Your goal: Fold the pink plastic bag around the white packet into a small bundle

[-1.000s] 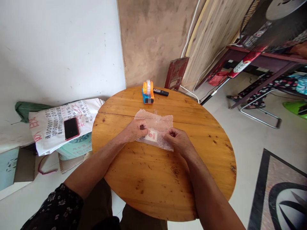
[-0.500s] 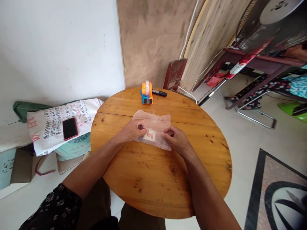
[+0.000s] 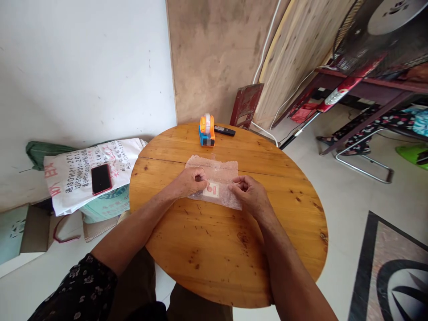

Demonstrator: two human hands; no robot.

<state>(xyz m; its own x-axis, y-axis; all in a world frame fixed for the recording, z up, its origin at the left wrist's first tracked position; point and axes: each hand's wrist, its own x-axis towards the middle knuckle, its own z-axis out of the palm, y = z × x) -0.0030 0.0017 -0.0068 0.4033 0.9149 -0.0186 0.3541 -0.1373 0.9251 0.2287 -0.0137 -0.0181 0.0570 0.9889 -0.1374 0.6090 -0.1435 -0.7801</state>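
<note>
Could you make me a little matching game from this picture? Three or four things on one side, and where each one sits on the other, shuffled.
Things:
1. tape dispenser
2. phone
3. bubble wrap
4. remote

Places:
A. on the printed sack beside the table
B. under both hands
C. far edge of the table, orange and blue
D. far edge of the table, black and slim

Pairs: 1-C, 2-A, 3-B, 4-D

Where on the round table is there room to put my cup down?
The widest bare wood on the table lies on the near side, between the hands and the near edge. The far right, beside the bubble wrap, is bare too. The middle is crowded: left hand and right hand rest on the wrap. The tape dispenser and black remote fill the far edge.
</note>
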